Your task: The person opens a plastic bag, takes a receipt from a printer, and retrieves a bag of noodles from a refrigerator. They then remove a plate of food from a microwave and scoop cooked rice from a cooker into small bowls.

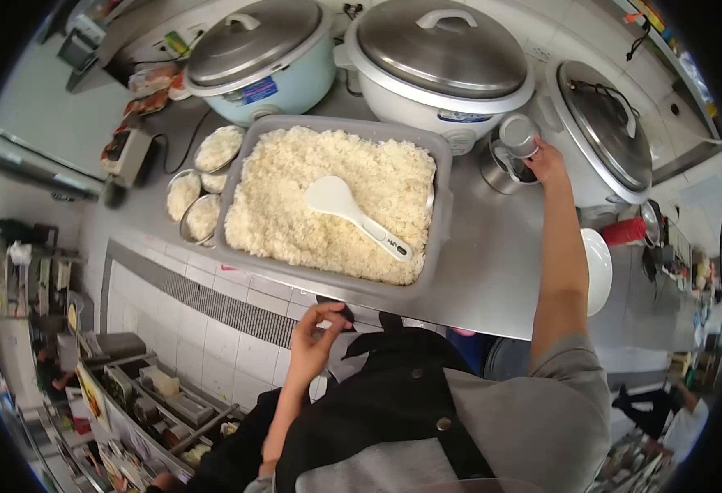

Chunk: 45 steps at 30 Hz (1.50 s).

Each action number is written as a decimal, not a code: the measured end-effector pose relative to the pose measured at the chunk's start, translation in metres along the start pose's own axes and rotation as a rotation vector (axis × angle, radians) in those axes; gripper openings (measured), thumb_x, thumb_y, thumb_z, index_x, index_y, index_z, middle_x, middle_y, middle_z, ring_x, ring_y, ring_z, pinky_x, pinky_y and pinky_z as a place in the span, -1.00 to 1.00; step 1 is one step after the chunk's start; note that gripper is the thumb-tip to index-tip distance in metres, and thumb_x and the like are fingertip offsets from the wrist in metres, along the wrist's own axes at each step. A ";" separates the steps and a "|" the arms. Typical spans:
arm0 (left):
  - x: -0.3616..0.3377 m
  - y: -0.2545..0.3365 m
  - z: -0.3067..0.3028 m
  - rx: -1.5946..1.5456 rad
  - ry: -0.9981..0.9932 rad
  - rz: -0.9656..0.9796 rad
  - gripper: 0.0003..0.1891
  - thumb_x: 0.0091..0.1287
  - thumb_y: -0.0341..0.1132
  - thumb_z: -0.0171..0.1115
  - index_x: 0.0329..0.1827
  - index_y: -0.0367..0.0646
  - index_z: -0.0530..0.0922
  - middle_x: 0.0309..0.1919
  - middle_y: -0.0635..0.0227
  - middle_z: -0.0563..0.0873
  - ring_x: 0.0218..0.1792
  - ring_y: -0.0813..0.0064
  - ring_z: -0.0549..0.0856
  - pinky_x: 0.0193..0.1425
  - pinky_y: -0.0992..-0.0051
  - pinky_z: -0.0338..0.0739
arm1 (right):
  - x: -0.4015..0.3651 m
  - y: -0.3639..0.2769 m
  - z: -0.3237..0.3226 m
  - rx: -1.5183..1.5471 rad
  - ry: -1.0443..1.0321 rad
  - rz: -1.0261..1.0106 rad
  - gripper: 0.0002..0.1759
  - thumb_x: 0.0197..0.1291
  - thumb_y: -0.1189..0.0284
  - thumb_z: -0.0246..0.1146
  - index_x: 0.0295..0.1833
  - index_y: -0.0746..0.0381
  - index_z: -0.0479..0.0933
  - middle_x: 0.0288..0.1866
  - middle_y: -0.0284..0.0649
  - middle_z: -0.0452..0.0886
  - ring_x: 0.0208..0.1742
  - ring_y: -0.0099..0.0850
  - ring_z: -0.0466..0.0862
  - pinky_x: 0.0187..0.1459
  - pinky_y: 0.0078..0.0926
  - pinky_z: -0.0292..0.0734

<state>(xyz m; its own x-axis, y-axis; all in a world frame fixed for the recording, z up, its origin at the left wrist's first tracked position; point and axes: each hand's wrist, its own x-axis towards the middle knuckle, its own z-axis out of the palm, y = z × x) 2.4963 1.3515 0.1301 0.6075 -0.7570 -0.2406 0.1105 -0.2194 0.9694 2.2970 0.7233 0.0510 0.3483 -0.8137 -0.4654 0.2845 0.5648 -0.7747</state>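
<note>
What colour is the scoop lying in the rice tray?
The scoop is white, with dark print near the handle end; the head view shows it.

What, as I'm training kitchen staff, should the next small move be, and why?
Probably carry the steel bowl in the right hand over to the rice tray: the paddle lies free on the rice, and three bowls beside it are already filled.

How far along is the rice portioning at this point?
Done: three small bowls beside the tub are filled with rice. In hand: the right hand seems to grip a metal cup by the cooker; the left hand is at the apron by the counter edge, its grip unclear. Left: the tub is heaped with rice, the paddle lying on top untouched.
</note>
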 end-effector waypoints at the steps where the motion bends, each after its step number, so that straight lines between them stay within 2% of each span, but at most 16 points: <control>1: 0.021 0.010 -0.006 0.038 -0.070 0.065 -0.73 0.41 -0.55 0.23 0.15 -0.26 0.59 -0.27 0.37 0.75 -0.13 0.62 0.72 -0.24 0.67 0.49 | -0.005 0.004 -0.002 0.056 0.029 -0.004 -0.63 0.44 0.28 0.22 0.24 0.22 0.46 0.30 -0.21 0.60 0.36 -0.24 0.52 0.44 -0.01 0.21; 4: 0.080 0.040 -0.024 0.066 -0.245 0.088 -0.75 0.43 -0.54 0.21 0.15 -0.26 0.60 -0.27 0.38 0.75 -0.16 0.69 0.72 -0.32 0.73 0.41 | -0.032 0.009 -0.012 0.274 0.041 -0.100 -0.61 0.46 0.35 0.19 0.31 0.21 0.40 0.33 -0.19 0.54 0.39 -0.28 0.47 0.44 0.01 0.23; 7: 0.140 0.070 -0.046 0.003 -0.420 0.111 -0.76 0.44 -0.53 0.21 0.13 -0.26 0.60 -0.23 0.38 0.75 -0.21 0.74 0.70 -0.36 0.76 0.35 | -0.108 0.011 0.038 0.038 0.056 -0.498 -0.65 0.49 0.38 0.17 0.31 0.21 0.40 0.20 -0.25 0.61 0.35 -0.35 0.50 0.41 0.03 0.24; 8: 0.160 0.079 -0.055 -0.048 -0.470 0.091 -0.76 0.44 -0.52 0.21 0.13 -0.26 0.60 -0.21 0.37 0.75 -0.26 0.76 0.68 -0.38 0.77 0.33 | -0.134 0.009 0.069 -0.143 0.305 -0.514 -0.72 0.43 0.44 0.25 0.20 0.17 0.48 0.02 -0.34 0.64 0.17 -0.46 0.58 0.21 -0.22 0.41; 10: 0.196 0.098 -0.060 -0.235 -0.553 -0.001 -0.76 0.42 -0.54 0.22 0.12 -0.27 0.59 -0.10 0.32 0.75 -0.48 0.82 0.50 -0.44 0.77 0.32 | -0.179 0.004 0.107 -0.519 0.104 -0.659 -0.77 0.40 0.45 0.28 0.12 0.18 0.53 -0.05 -0.39 0.66 0.08 -0.51 0.61 0.08 -0.40 0.44; 13: 0.235 0.125 -0.040 -0.153 -0.497 0.185 -0.59 0.25 -0.54 0.38 0.18 -0.27 0.56 -0.03 0.28 0.74 -0.38 0.73 0.57 -0.29 0.71 0.47 | -0.254 0.019 0.202 -0.745 -0.136 -0.690 -0.85 0.34 0.48 0.32 -0.02 0.24 0.57 -0.12 -0.42 0.69 -0.04 -0.58 0.65 -0.05 -0.64 0.44; 15: 0.260 0.132 -0.029 -0.199 -0.490 0.253 -0.44 0.09 -0.53 0.52 0.21 -0.27 0.54 0.03 0.26 0.72 -0.22 0.63 0.65 -0.13 0.63 0.57 | -0.293 0.034 0.266 -1.175 -0.339 -0.706 -0.90 0.26 0.58 0.34 -0.15 0.26 0.57 -0.13 -0.31 0.71 0.02 -0.35 0.69 0.06 -0.41 0.54; 19: 0.309 0.110 -0.055 -0.176 -0.654 0.271 -0.12 -0.23 -0.49 0.71 0.29 -0.26 0.48 0.12 0.22 0.69 0.12 0.42 0.68 0.20 0.44 0.59 | -0.290 0.083 0.345 -1.278 -0.663 -0.873 -0.86 0.19 0.54 0.38 -0.15 0.31 0.59 0.24 -0.10 0.58 0.22 -0.11 0.59 0.21 -0.17 0.50; 24: 0.329 0.091 -0.125 -0.202 -0.383 0.249 -0.03 -0.25 -0.42 0.74 0.34 -0.30 0.42 0.12 0.21 0.68 0.12 0.35 0.68 0.24 0.35 0.59 | -0.245 0.064 0.414 -1.277 -0.932 -0.866 -0.57 0.23 0.46 0.38 0.22 0.22 0.55 0.50 -0.07 0.35 0.49 -0.04 0.34 0.44 -0.16 0.33; 27: 0.331 0.071 -0.175 -0.257 -0.211 0.232 0.00 -0.26 -0.37 0.75 0.36 -0.31 0.40 0.16 0.20 0.65 0.16 0.33 0.66 0.26 0.31 0.58 | -0.162 0.020 0.441 -1.360 -0.656 -1.035 -0.38 0.16 0.28 0.45 0.33 0.21 0.50 0.38 -0.08 0.46 0.44 -0.05 0.40 0.47 -0.16 0.32; 29: 0.325 0.068 -0.201 -0.342 -0.148 0.240 0.03 -0.27 -0.35 0.75 0.38 -0.31 0.38 0.18 0.19 0.63 0.18 0.33 0.64 0.28 0.30 0.57 | -0.050 -0.016 0.417 -1.717 -0.275 -1.323 -0.49 0.36 0.18 0.26 0.30 0.23 0.51 0.34 -0.01 0.51 0.44 -0.03 0.42 0.44 -0.11 0.33; 32: 0.307 0.064 -0.228 -0.372 -0.009 0.204 0.06 -0.23 -0.16 0.74 0.40 -0.31 0.37 0.21 0.18 0.61 0.19 0.33 0.64 0.29 0.31 0.57 | 0.025 -0.063 0.389 -2.166 0.083 -0.930 -0.36 0.44 -0.12 0.05 0.03 0.27 0.65 0.06 0.09 0.66 0.16 0.05 0.60 0.25 0.00 0.44; 36: 0.285 0.053 -0.266 -0.435 0.153 0.177 0.03 -0.21 -0.14 0.73 0.37 -0.32 0.37 0.16 0.19 0.60 0.13 0.35 0.62 0.22 0.33 0.55 | 0.052 -0.078 0.382 -2.074 0.014 -0.831 -0.18 0.35 -0.27 0.05 -0.28 0.35 0.70 -0.24 0.12 0.69 -0.13 0.06 0.66 -0.01 -0.13 0.56; 38: 0.277 0.049 -0.286 -0.457 0.227 0.183 0.01 -0.20 -0.13 0.72 0.36 -0.32 0.38 0.13 0.20 0.59 0.10 0.36 0.61 0.18 0.34 0.54 | 0.041 -0.085 0.390 -1.956 -0.162 -0.776 -0.25 0.35 -0.21 0.14 -0.33 0.35 0.70 -0.34 0.07 0.69 -0.29 -0.03 0.66 -0.12 -0.16 0.54; 40: 0.274 0.050 -0.307 -0.471 0.289 0.190 0.00 -0.19 -0.13 0.71 0.35 -0.32 0.38 0.10 0.21 0.59 0.07 0.37 0.61 0.15 0.35 0.53 | 0.029 -0.087 0.394 -1.907 -0.097 -0.874 -0.33 0.28 -0.16 0.26 -0.38 0.32 0.71 -0.42 0.01 0.67 -0.41 -0.13 0.61 -0.21 -0.21 0.51; 45: 0.264 0.051 -0.344 -0.487 0.398 0.211 -0.04 -0.16 -0.10 0.69 0.31 -0.32 0.39 0.03 0.23 0.58 -0.01 0.39 0.59 0.06 0.37 0.51 | 0.002 -0.101 0.462 -1.817 -0.072 -1.079 -0.38 0.22 -0.13 0.35 -0.43 0.30 0.70 -0.47 -0.02 0.62 -0.39 -0.17 0.60 -0.25 -0.23 0.50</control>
<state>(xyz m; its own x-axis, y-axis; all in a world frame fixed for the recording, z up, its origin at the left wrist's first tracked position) 2.9331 1.3517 0.1332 0.8889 -0.4478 -0.0966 0.2432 0.2826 0.9279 2.6820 0.7282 0.3262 0.7185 -0.6173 0.3204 -0.6127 -0.7798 -0.1284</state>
